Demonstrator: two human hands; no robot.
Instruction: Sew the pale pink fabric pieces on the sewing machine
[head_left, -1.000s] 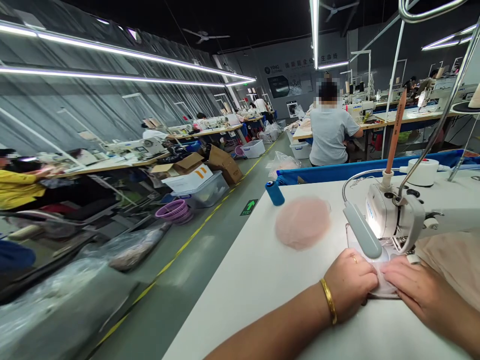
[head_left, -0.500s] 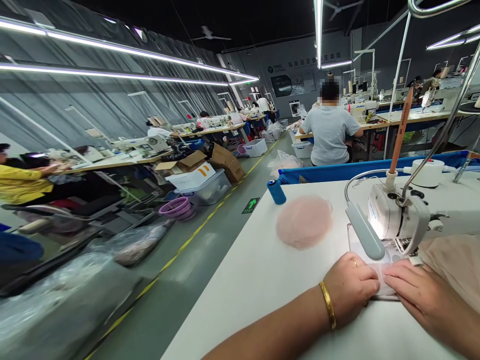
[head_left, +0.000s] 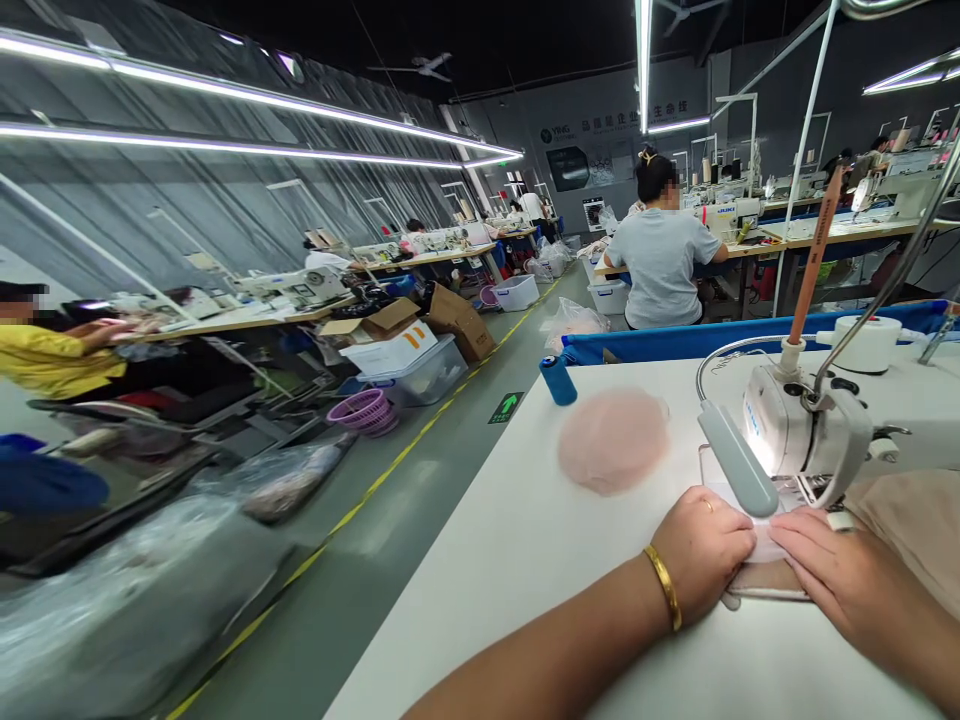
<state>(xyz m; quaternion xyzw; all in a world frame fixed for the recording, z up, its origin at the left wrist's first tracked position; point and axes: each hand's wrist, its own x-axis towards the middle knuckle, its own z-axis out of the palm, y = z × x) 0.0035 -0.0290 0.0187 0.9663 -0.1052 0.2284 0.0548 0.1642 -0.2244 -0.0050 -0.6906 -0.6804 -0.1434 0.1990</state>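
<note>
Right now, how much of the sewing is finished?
Possibly done: the pink pile of round pieces on the table. In hand: left hand and right hand press one pale fabric piece flat under the sewing machine's head. Left: that seam, perhaps the beige fabric too.

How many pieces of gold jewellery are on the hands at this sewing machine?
2: a gold bangle on the left wrist and a gold ring on a finger of the left hand. The right hand shows none, though its wrist is cut off.

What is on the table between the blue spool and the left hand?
A round pink fabric pile lies between the blue spool and the left hand, in the head view.
</note>
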